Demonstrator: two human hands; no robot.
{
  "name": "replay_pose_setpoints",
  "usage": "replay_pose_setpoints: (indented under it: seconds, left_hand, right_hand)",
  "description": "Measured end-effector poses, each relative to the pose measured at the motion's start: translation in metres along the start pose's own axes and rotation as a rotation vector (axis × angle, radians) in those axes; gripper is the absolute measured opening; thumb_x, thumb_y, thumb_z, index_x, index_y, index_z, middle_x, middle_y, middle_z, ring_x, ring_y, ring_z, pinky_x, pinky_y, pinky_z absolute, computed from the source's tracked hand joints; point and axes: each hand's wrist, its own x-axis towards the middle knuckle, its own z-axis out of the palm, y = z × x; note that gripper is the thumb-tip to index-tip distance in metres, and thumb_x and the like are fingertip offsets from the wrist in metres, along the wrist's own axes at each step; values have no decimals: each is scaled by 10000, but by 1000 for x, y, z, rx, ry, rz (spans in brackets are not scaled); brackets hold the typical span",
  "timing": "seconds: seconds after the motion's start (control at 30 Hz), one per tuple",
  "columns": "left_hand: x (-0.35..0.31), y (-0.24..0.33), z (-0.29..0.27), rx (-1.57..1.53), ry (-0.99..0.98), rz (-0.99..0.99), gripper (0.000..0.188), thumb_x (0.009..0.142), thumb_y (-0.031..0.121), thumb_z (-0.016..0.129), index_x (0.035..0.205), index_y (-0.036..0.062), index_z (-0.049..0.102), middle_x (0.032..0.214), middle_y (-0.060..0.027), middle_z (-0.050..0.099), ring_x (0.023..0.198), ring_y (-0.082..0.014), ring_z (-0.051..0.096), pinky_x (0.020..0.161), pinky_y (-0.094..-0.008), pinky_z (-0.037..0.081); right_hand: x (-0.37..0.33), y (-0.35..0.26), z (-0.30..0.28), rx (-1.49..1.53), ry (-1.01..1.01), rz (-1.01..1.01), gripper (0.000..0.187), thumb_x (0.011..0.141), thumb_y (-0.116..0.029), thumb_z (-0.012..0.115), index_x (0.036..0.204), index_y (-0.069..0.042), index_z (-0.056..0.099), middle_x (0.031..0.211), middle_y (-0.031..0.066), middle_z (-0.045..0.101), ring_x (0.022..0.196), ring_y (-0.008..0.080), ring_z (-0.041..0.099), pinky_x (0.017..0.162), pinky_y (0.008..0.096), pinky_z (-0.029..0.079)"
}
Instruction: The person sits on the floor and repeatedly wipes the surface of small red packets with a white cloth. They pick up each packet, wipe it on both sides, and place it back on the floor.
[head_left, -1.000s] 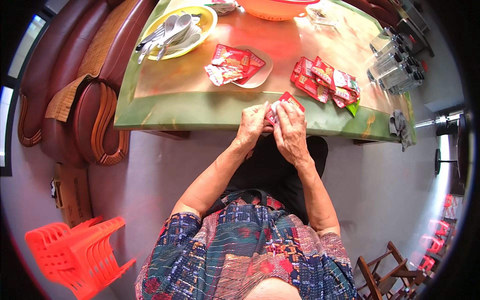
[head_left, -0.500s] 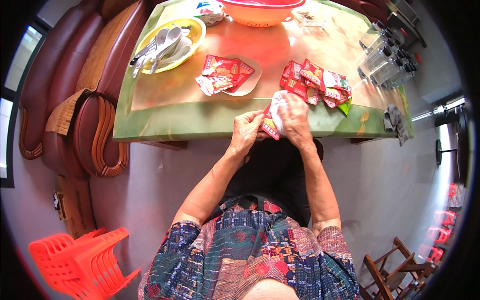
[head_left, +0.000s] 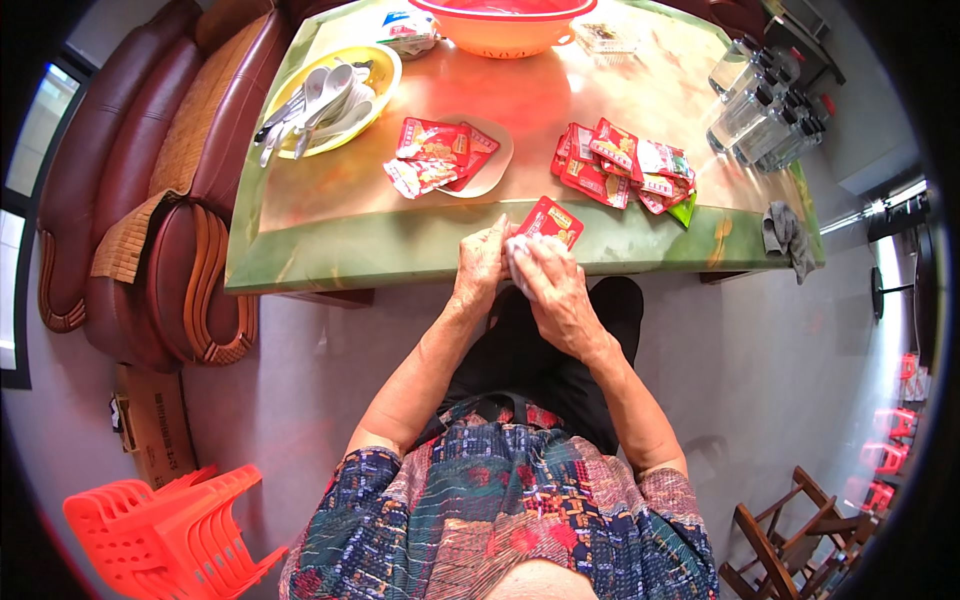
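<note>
A small red packet (head_left: 552,222) is tilted up at the near edge of the table, its lower part covered by my fingers. My left hand (head_left: 481,265) pinches the packet's left side. Bunched in my right hand (head_left: 560,298) is a white cloth (head_left: 518,266), pressed against the packet's lower end beside my left fingers. Beyond, to the left, several red packets (head_left: 434,140) lie on a pale plate (head_left: 497,172). To the right is a loose pile of similar red packets (head_left: 614,150), with a green one (head_left: 684,210) at its near side.
A yellow bowl (head_left: 388,82) of spoons stands at the far left and an orange-red basin (head_left: 505,35) at the back. Clear jars (head_left: 742,125) with dark lids cluster right, near a grey rag (head_left: 786,236) draped over the edge. Stacked red stools (head_left: 165,530) stand lower left.
My right hand and the cloth have come down and left, from over the packet to its lower end near my left fingers. More of the packet's face now shows, slanting up to the right.
</note>
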Motion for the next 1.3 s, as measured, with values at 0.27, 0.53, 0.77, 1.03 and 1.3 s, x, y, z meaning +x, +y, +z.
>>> replay_pose_setpoints:
  seconds: [0.27, 0.53, 0.77, 1.03, 1.3]
  left_hand:
    - [4, -6, -3, 62, -41, 63, 303, 972, 235, 550, 1081, -32, 641, 856, -73, 678, 704, -107, 642, 618, -258, 555]
    - [-1, -1, -1, 22, -59, 21, 307, 960, 180, 571, 1168, -44, 596, 945, -95, 685, 758, -136, 679, 624, -247, 587]
    - [-3, 0, 5, 33, -39, 27, 325, 958, 185, 576, 1167, -63, 585, 974, -128, 688, 801, -165, 698, 628, -255, 592]
    - [-2, -2, 0, 15, -92, 54, 322, 956, 187, 577, 1176, -48, 593, 963, -121, 686, 781, -159, 688, 649, -269, 596]
    - [-2, -1, 0, 48, -99, 46, 320, 967, 199, 563, 1191, -28, 590, 981, -110, 693, 791, -151, 694, 647, -258, 579]
  right_hand:
    - [27, 10, -24, 334, 240, 208, 562, 730, 83, 516, 1266, -81, 559, 1281, 196, 493, 1208, 362, 475, 1018, 397, 397]
    - [36, 38, 13, -143, 87, 117, 475, 810, -197, 643, 1266, -96, 559, 1338, 80, 502, 1263, 292, 434, 1037, 448, 306]
    - [11, 51, 7, -290, 153, 301, 490, 807, -139, 635, 1284, -57, 551, 1340, 115, 509, 1266, 313, 434, 1028, 450, 354]
    - [-2, 9, -4, -94, 67, 34, 469, 779, -17, 598, 1247, -21, 572, 1296, 128, 539, 1257, 334, 458, 991, 448, 409]
    - [21, 36, 4, -70, 145, 191, 437, 768, -28, 613, 1205, -23, 590, 1308, 138, 526, 1250, 335, 448, 1003, 458, 389]
